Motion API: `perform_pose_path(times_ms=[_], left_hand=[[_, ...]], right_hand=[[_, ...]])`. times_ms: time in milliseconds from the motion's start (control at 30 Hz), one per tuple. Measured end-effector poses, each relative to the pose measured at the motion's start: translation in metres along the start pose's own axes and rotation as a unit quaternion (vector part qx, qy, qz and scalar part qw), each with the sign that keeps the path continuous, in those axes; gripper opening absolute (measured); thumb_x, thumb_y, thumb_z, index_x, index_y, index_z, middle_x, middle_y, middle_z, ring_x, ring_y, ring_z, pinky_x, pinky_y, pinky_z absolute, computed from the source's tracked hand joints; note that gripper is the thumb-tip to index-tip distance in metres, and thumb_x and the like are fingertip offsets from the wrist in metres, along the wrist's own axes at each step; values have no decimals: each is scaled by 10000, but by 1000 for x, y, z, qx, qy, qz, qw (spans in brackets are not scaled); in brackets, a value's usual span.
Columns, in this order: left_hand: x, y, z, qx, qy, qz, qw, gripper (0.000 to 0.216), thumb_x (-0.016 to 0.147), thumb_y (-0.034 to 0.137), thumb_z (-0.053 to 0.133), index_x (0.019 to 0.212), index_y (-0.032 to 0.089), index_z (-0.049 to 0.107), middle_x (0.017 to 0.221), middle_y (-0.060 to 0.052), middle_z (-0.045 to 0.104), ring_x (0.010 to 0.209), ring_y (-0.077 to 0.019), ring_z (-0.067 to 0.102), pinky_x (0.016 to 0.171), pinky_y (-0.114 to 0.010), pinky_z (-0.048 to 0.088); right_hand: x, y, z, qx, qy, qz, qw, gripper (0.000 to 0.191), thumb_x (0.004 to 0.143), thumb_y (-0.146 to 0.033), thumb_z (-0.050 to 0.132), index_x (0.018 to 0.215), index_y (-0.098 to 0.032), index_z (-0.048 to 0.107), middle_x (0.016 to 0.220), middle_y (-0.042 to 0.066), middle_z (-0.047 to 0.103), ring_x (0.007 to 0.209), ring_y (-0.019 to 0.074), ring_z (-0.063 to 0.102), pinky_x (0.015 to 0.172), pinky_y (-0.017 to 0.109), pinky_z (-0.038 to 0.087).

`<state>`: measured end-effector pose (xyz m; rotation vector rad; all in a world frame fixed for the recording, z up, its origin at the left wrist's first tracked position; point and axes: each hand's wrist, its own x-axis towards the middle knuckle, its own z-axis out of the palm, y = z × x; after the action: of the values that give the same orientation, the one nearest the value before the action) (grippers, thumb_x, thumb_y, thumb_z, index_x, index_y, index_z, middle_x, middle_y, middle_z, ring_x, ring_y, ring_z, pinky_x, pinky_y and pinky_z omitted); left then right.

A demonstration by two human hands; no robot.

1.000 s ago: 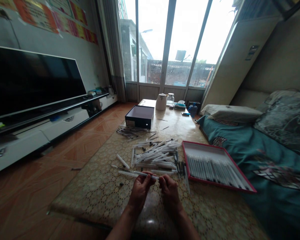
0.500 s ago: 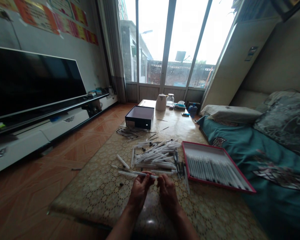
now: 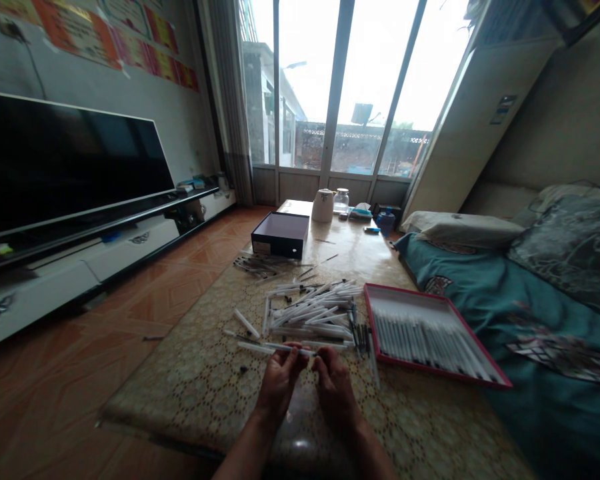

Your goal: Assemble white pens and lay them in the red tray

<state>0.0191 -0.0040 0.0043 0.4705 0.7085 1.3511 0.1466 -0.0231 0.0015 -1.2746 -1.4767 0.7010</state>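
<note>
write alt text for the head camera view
A left hand holds a slim pen, the right hand at its end, over a patterned table. Beyond lies a loose pile of white tubes; to the right, a red-rimmed tray holds a row of pens.

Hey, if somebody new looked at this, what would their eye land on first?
Probably the jumbled heap of white pen barrels in the middle of the patterned table, just beyond the hands. To its right, the pink-rimmed box lid stands out with its neat row of pens. Nearest the viewer, the left hand holds a slim pen part, with the right hand at its end.
</note>
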Motion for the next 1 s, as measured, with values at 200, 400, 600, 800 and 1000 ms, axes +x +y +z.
perform_pose_path(times_ms=[200,400,600,800,1000], left_hand=[[-2,2,2,12,-11,-3,1000,246,635,254,755,806,129,629,758,-38,697,697,-124,650,715,-237,511],[0,0,0,13,-9,3,1000,246,637,264,753,811,139,632,782,-43,697,720,-127,647,721,-235,506],[1,-2,-2,32,-26,2,999,208,653,247,740,795,137,637,757,-30,688,699,-123,639,708,-238,505],[-1,1,1,17,-5,1,1000,242,642,260,749,818,140,634,790,-46,700,712,-127,646,717,-241,504],[-1,-1,0,42,-19,0,999,237,624,269,757,788,141,643,755,-38,694,700,-139,645,696,-251,508]], right_hand=[[0,1,0,-10,8,-1,1000,376,910,-415,339,657,-203,518,590,-19,514,549,119,482,551,217,357],[0,1,0,19,-7,10,1000,243,887,-400,409,806,-203,529,646,-25,531,572,121,492,561,214,373],[-1,4,1,-7,-3,9,1000,366,909,-424,351,661,-202,502,601,-26,500,558,118,473,554,216,347],[-1,-1,0,-2,2,8,1000,291,905,-400,375,759,-203,532,637,-25,531,570,118,499,557,210,361],[0,8,1,-14,8,-1,1000,378,911,-420,350,656,-201,521,586,-25,515,535,113,483,539,216,350]])
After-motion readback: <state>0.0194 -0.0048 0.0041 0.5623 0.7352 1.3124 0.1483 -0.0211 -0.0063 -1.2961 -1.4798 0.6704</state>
